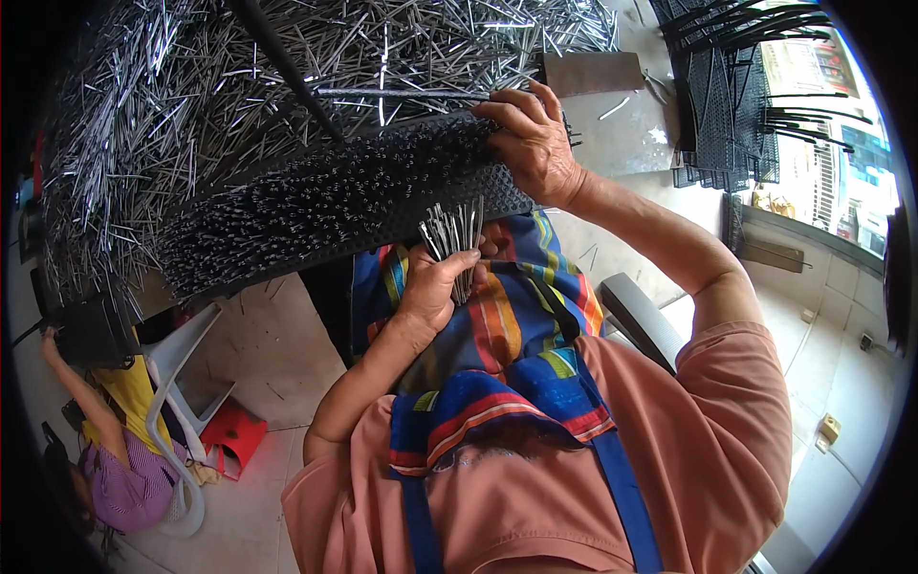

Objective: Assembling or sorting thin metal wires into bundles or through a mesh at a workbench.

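A long black perforated board [516,190] lies tilted across in front of me, most of its surface thick with upright thin dark strips. In my left hand [430,290], below the board's near edge, is a bundle of thin shiny strips [453,232], fanned out at the top. My right hand [537,145] rests at the board's right end, its fingers bent over the far side. The tips of those fingers and the thumb are partly hidden, so whatever they pinch does not show.
Beyond the board spreads a big heap of loose strips [134,105], crossed by a dark rod [282,67]. A brown plate [593,74] lies at the right. Black mesh panels [722,110] stand farther right. At lower left sits another person [129,483] near a white chair [163,407] and a red bag [234,435].
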A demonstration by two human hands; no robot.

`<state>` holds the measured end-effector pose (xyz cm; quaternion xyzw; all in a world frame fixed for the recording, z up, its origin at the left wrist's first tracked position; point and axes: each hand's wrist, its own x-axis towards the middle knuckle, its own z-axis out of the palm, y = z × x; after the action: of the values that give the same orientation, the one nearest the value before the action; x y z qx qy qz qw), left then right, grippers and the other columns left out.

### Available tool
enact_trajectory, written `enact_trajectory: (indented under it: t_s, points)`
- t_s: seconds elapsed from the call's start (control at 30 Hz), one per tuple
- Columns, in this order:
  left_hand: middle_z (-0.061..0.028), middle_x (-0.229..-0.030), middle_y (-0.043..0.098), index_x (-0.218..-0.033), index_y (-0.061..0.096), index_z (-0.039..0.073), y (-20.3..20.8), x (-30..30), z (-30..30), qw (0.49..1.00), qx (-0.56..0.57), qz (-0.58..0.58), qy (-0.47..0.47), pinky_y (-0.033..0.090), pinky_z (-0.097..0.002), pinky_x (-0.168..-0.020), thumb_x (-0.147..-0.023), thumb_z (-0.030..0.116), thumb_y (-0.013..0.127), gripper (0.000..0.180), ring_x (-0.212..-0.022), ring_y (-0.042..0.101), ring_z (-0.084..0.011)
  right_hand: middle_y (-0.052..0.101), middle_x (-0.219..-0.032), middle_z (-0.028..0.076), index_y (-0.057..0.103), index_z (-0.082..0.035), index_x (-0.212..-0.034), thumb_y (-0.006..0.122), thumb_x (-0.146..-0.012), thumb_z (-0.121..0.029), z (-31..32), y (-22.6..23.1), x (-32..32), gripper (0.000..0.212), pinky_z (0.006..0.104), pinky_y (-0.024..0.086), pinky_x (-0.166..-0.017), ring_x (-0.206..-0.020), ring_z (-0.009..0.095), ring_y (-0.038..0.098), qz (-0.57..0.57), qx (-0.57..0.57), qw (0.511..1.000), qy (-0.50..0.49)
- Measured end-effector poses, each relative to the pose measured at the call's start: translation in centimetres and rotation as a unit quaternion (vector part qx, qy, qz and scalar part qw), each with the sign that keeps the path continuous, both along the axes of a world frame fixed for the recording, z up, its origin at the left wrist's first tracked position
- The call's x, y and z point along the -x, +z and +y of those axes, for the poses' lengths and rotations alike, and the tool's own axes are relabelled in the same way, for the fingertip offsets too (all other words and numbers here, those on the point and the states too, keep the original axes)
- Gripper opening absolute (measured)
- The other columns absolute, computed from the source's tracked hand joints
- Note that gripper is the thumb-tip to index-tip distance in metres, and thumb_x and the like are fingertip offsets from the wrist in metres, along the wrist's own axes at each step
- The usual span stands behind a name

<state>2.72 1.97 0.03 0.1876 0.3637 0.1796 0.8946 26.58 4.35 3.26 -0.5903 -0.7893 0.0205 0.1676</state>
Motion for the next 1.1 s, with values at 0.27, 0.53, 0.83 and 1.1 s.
enact_trajectory:
  t_s: [0.27,0.53,0.83,1.1]
  points:
    - [-0.0091,-0.091,0.071,-0.104,0.064,-0.001,1.0,-2.6,0.0,0.968,-0.244,0.015,-0.063,0.051,-0.0261,-0.057,-0.086,-0.002,0.060,0.018,-0.068,0.065,-0.0107,0.057,-0.127,0.003,0.068,-0.007,-0.073,0.064,-0.059,-0.012,-0.2,-0.3,-1.0,0.015,0.0591,0.023,-0.109,-0.124,0.025,0.047,-0.006,-0.008,1.000,0.024]
    - [-0.0250,-0.117,0.057,-0.115,0.054,-0.002,0.4,-6.0,3.6,0.700,-0.694,0.070,-0.157,0.052,-0.0489,-0.082,-0.075,-0.001,0.063,0.041,-0.095,0.060,-0.0463,0.061,-0.122,0.005,0.065,-0.006,-0.067,0.066,-0.064,-0.018,1.1,-0.3,-2.0,0.013,0.0562,0.029,-0.106,-0.122,0.028,0.049,0.031,-0.020,0.996,0.085]
    - [-0.0267,-0.115,0.056,-0.108,0.054,-0.002,2.5,-8.4,3.3,0.493,-0.754,0.238,-0.364,0.057,-0.0495,-0.066,-0.079,0.007,0.064,0.032,-0.076,0.067,-0.0406,0.061,-0.117,-0.001,0.072,-0.010,-0.071,0.069,-0.057,-0.018,1.0,0.1,-2.0,0.016,0.0564,0.025,-0.109,-0.121,0.023,0.048,-0.004,-0.004,0.998,0.058]
    - [-0.0343,-0.138,0.043,-0.106,0.053,-0.004,3.1,-8.5,3.0,0.395,-0.772,0.264,-0.423,0.060,-0.0408,-0.063,-0.083,0.004,0.057,0.024,-0.073,0.072,-0.0322,0.059,-0.123,0.008,0.068,-0.010,-0.091,0.073,-0.068,-0.012,-2.3,1.8,-4.7,0.023,0.0532,0.036,-0.105,-0.120,0.031,0.051,0.116,-0.069,0.987,-0.090]
